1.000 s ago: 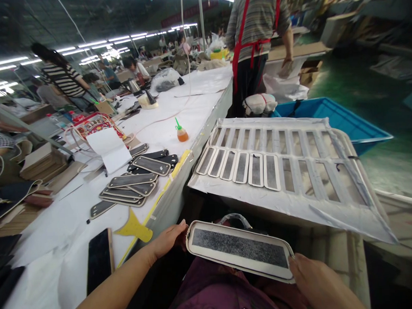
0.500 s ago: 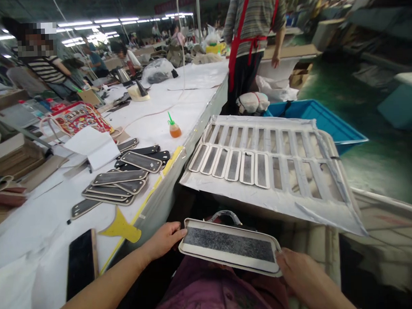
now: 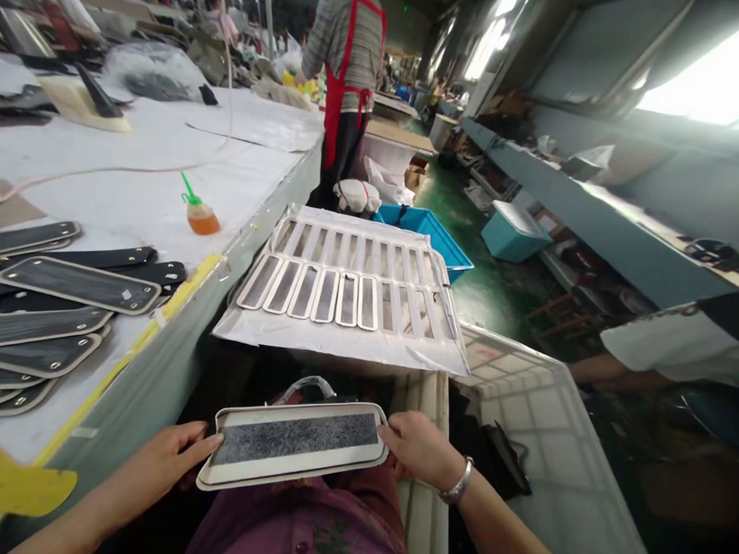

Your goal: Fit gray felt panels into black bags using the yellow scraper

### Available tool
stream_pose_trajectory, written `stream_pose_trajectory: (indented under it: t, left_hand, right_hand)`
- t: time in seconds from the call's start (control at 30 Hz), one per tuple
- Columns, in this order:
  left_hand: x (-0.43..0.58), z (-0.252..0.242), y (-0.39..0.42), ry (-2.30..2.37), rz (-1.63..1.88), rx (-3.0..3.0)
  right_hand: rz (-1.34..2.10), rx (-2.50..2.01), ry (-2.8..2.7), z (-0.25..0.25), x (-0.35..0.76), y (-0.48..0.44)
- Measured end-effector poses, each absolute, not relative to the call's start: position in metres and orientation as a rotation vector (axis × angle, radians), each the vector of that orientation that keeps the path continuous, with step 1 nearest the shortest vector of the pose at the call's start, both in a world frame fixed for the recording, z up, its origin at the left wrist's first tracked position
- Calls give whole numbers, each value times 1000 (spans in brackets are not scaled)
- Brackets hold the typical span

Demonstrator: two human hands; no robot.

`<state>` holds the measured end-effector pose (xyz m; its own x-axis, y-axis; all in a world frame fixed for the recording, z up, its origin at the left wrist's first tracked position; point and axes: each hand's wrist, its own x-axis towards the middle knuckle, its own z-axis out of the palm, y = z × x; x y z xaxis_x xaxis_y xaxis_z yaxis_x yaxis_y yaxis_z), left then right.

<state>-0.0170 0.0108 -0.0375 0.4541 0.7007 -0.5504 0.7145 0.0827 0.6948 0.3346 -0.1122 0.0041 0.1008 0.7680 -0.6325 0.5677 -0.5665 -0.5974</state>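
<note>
I hold a long flat panel [image 3: 294,443] with a dark grey middle and a cream border level above my lap. My left hand [image 3: 161,461] grips its left end, fingers closed on the edge. My right hand [image 3: 417,449], a bracelet on its wrist, grips the right end. Just beyond the panel lies a white slotted board [image 3: 341,343] with a row of similar panels [image 3: 313,290] set in its slots. More dark panels [image 3: 72,283] lie stacked on the white worktable [image 3: 148,196] at my left.
An orange glue bottle [image 3: 198,217] stands on the table. A yellow scrap [image 3: 22,491] lies at its near edge. A person in a red apron [image 3: 348,59] stands at the far end. Blue bins [image 3: 425,226] sit on the green floor. Another person's arm [image 3: 615,369] reaches in at right.
My view has swung to the right, showing the aisle and shelf at right. The panel stays held in both hands, now closer to level above my lap.
</note>
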Motion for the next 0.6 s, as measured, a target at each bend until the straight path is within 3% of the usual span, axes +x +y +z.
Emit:
stream_pose_trajectory:
  t: [0.17,0.27,0.37,0.47,0.6]
  left_hand:
    - [-20,-29,9,1286,-58,1933]
    - [-1,-7,-7,1239,228,2384]
    - [46,10,-29,802,480,2652]
    - [101,8,-41,351,280,2760]
    - [142,-5,-37,241,86,2797]
  right_hand:
    - [1513,-2179,-1458,13,330,-103]
    - [1634,-2162,-1439,15,331,-99]
    - [1684,-2173,-1428,15,332,-98]
    - [1693,-2199,-1452,16,333,-96]
    - [1745,-2229,-1488,18,334,-90]
